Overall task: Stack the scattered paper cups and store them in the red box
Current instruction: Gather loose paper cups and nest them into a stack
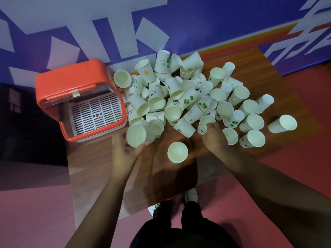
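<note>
Several white paper cups lie scattered in a heap across the wooden table, some upright, some on their sides. The red box stands at the table's left end, lid swung back, a white slotted grid on its floor and no cups inside. My left hand grips a paper cup just right of the box, its mouth facing me. My right hand closes its fingers on the rim of another cup at the heap's near edge. One upright cup stands alone between my hands.
A blue wall with pale shapes runs right behind the table. Red floor surrounds the table on the right and near side. My legs and shoes are at the near table edge. A dark gap lies left of the box.
</note>
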`<action>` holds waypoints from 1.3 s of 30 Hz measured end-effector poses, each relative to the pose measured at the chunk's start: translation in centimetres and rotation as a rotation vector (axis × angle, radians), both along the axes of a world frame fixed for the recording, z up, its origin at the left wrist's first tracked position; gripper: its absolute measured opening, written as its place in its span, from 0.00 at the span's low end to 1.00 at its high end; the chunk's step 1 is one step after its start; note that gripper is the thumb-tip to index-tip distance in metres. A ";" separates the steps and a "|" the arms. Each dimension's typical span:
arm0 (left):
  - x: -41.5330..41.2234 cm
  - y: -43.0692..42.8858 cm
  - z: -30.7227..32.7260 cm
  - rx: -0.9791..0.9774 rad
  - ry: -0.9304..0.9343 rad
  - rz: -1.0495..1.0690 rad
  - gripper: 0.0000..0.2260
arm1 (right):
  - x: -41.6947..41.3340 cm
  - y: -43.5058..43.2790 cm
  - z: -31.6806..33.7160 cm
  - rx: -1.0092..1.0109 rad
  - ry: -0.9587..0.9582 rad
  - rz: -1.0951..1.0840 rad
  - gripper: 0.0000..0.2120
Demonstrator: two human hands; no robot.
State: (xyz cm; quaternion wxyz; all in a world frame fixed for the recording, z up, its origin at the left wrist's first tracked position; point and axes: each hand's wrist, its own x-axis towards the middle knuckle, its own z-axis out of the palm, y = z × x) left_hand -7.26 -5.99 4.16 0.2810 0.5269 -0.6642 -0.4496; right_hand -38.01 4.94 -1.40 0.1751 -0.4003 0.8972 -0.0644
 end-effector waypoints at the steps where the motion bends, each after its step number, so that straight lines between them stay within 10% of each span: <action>1: -0.7 0.4 0.8 0.049 0.065 -0.061 0.35 | -0.1 -0.1 -0.3 0.013 -0.002 0.002 0.16; 10: -3.9 3.8 1.9 0.134 0.170 -0.400 0.34 | -0.4 0.5 -1.0 -0.092 0.043 -0.033 0.05; 19: -6.5 4.0 -2.0 0.027 -0.044 -0.521 0.33 | 1.9 2.1 4.6 -0.657 0.015 0.014 0.07; 25: -8.2 4.3 -4.7 -0.017 -0.173 -0.594 0.36 | 3.4 3.3 8.9 -0.576 -0.374 -0.056 0.12; 32: -6.7 3.1 -5.6 0.048 -0.140 -0.665 0.47 | 6.3 4.3 8.2 -0.552 -0.390 0.041 0.10; 39: -3.1 -1.5 -4.5 0.131 -0.159 -0.379 0.37 | 9.2 3.8 7.6 -0.580 -0.403 0.020 0.32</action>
